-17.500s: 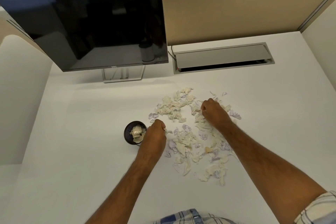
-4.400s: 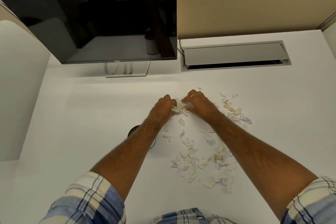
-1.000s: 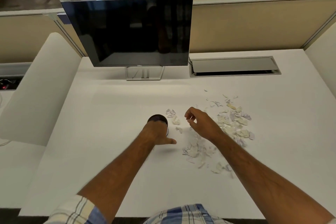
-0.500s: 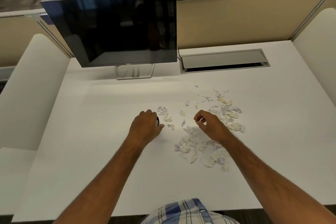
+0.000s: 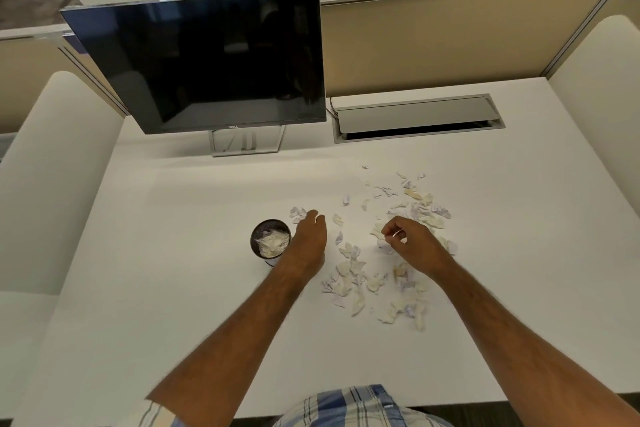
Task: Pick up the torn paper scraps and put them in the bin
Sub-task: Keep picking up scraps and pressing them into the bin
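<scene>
A small dark round bin stands on the white desk, part filled with crumpled white scraps. My left hand hovers just right of the bin, palm down, fingers loosely apart and holding nothing, fingertips near a few scraps at the bin's far side. Torn paper scraps, white and pale purple, lie scattered to the right of the bin in a loose patch. My right hand hangs over the middle of that patch, fingers curled with thumb and forefinger close together; nothing shows in it.
A dark monitor on a silver stand sits at the back left. A grey cable hatch is set into the desk at the back right. Beige partition walls enclose the desk on three sides. The desk's near edge lies close to my body.
My left hand has moved off the bin to its right, uncovering the bin and the scraps in it. My right hand stays over the scraps.
</scene>
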